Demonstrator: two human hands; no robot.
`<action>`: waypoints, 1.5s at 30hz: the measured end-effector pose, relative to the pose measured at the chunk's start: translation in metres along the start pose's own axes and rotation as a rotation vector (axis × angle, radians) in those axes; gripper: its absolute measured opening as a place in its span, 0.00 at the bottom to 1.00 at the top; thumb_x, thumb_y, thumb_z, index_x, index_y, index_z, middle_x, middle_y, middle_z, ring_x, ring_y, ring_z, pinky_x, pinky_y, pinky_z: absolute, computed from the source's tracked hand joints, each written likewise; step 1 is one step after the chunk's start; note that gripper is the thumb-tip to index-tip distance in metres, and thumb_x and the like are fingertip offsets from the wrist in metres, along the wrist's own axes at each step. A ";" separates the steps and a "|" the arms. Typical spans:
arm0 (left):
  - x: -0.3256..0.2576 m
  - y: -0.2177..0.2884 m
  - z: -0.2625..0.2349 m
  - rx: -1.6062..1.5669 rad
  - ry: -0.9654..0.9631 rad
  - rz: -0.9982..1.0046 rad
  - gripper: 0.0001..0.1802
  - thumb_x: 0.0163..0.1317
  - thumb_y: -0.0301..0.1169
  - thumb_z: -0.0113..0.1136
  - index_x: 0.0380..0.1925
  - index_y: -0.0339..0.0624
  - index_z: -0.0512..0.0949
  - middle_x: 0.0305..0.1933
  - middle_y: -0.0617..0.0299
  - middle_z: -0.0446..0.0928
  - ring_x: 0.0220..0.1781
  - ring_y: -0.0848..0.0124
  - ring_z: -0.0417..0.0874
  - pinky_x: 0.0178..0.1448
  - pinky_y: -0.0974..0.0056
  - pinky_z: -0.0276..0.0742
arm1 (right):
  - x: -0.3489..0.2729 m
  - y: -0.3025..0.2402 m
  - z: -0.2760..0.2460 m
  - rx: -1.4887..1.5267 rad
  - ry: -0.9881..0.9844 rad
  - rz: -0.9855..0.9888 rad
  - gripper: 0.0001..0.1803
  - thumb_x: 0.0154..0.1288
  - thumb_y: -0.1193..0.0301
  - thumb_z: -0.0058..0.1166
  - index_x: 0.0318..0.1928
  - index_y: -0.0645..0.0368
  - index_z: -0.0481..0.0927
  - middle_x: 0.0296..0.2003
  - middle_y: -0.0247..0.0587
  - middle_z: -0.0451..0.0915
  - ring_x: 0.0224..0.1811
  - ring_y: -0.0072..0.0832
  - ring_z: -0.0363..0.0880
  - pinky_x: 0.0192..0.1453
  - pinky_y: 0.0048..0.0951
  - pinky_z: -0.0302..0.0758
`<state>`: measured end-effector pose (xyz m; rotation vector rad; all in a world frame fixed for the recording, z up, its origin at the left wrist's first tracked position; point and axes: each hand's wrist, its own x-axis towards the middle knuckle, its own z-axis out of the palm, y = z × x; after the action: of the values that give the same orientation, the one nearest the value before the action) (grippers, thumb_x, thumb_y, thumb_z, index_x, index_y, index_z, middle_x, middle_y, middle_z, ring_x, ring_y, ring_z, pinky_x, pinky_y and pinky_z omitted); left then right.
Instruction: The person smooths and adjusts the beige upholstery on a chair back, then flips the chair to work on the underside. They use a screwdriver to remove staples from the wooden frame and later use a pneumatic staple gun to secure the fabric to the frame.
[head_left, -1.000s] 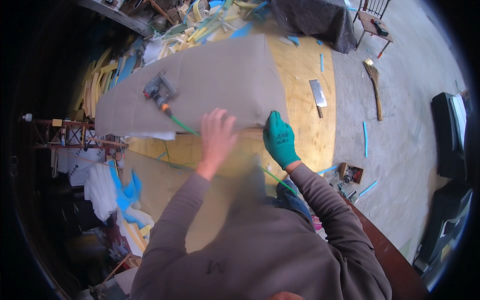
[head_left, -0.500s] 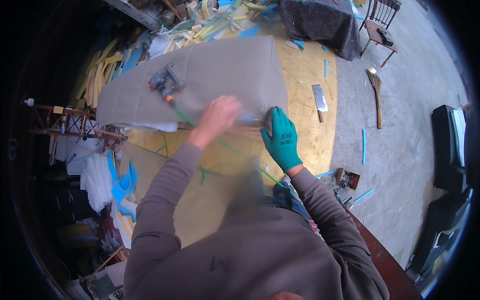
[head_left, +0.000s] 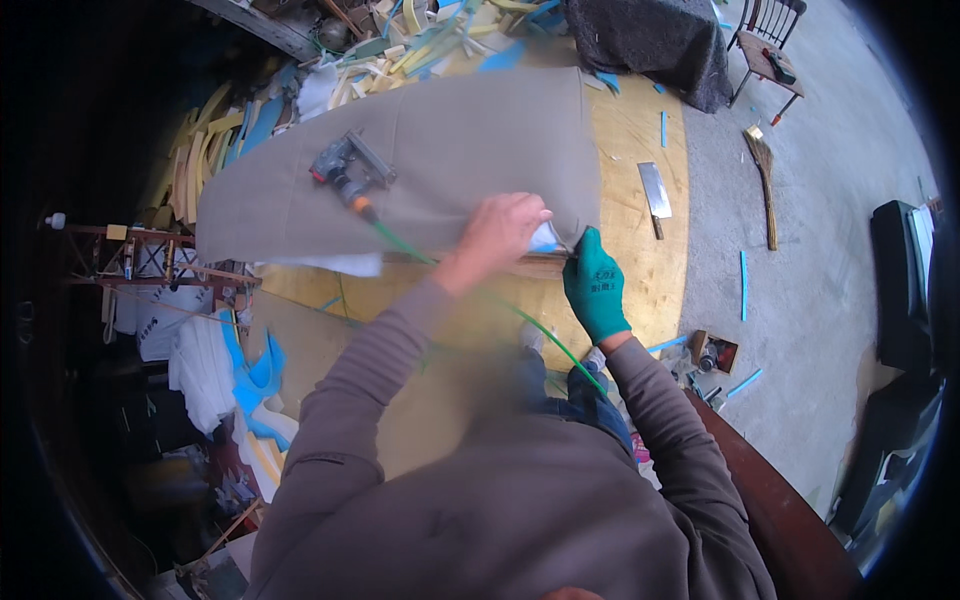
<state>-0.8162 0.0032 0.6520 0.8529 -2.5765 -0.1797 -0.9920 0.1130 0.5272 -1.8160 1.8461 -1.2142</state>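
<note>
1. A grey concrete floor (head_left: 830,230) fills the right side, lit by even daylight.
2. Thin blue strips (head_left: 743,285) lie scattered on the floor, well apart from each other.
3. A straw broom (head_left: 764,180) lies flat on the concrete.
4. At the top right stands a wooden chair (head_left: 765,50), just beside a bulky shape under a dark grey cover (head_left: 650,40).
5. Black cushioned furniture (head_left: 905,270) sits along the right edge.
6. A heap of yellow, white and blue foam offcuts (head_left: 420,40) is piled at the top.
7. On the dark left side stands a reddish wooden rack (head_left: 150,250), with white and blue scraps (head_left: 235,375) below it.
</note>
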 end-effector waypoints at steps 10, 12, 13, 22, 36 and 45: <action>0.016 -0.004 0.003 -0.115 -0.201 -0.047 0.07 0.76 0.32 0.57 0.37 0.43 0.78 0.38 0.48 0.84 0.40 0.41 0.86 0.43 0.39 0.81 | -0.006 -0.016 0.014 -0.162 0.067 0.176 0.21 0.65 0.78 0.58 0.59 0.69 0.77 0.39 0.57 0.83 0.35 0.54 0.84 0.37 0.50 0.80; 0.015 -0.002 0.002 -0.112 -0.172 -0.007 0.10 0.77 0.34 0.57 0.36 0.42 0.76 0.37 0.48 0.83 0.39 0.40 0.86 0.42 0.39 0.80 | -0.007 -0.014 0.014 -0.166 0.117 0.129 0.26 0.65 0.76 0.61 0.62 0.65 0.72 0.36 0.59 0.84 0.36 0.58 0.85 0.37 0.53 0.79; 0.015 -0.002 0.003 -0.105 -0.157 0.011 0.10 0.77 0.35 0.58 0.36 0.42 0.76 0.37 0.48 0.83 0.39 0.41 0.86 0.41 0.39 0.81 | -0.007 -0.013 0.013 -0.171 0.140 0.106 0.28 0.64 0.76 0.62 0.64 0.63 0.69 0.34 0.60 0.84 0.36 0.60 0.85 0.37 0.55 0.79; 0.011 -0.005 0.007 -0.171 -0.130 0.063 0.14 0.79 0.40 0.58 0.36 0.43 0.74 0.37 0.52 0.83 0.41 0.43 0.86 0.41 0.41 0.80 | -0.015 -0.009 0.007 -0.164 0.044 0.210 0.27 0.71 0.71 0.58 0.69 0.53 0.70 0.41 0.60 0.86 0.40 0.61 0.86 0.40 0.57 0.81; 0.011 -0.009 0.011 -0.200 -0.084 0.030 0.13 0.78 0.42 0.57 0.35 0.48 0.76 0.33 0.58 0.82 0.38 0.51 0.88 0.41 0.45 0.83 | -0.013 -0.018 0.007 -0.312 -0.054 0.311 0.35 0.69 0.69 0.67 0.73 0.60 0.69 0.43 0.51 0.90 0.39 0.47 0.92 0.39 0.48 0.85; 0.009 -0.009 0.011 -0.235 -0.068 0.013 0.19 0.79 0.43 0.60 0.33 0.42 0.72 0.33 0.51 0.78 0.35 0.39 0.79 0.34 0.42 0.72 | -0.189 -0.039 0.030 0.636 -0.680 0.666 0.38 0.78 0.49 0.58 0.77 0.59 0.71 0.71 0.60 0.78 0.75 0.48 0.76 0.78 0.44 0.71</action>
<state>-0.8231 -0.0094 0.6428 0.7538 -2.5569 -0.5040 -0.9123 0.2820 0.4707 -0.9563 1.2829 -0.6807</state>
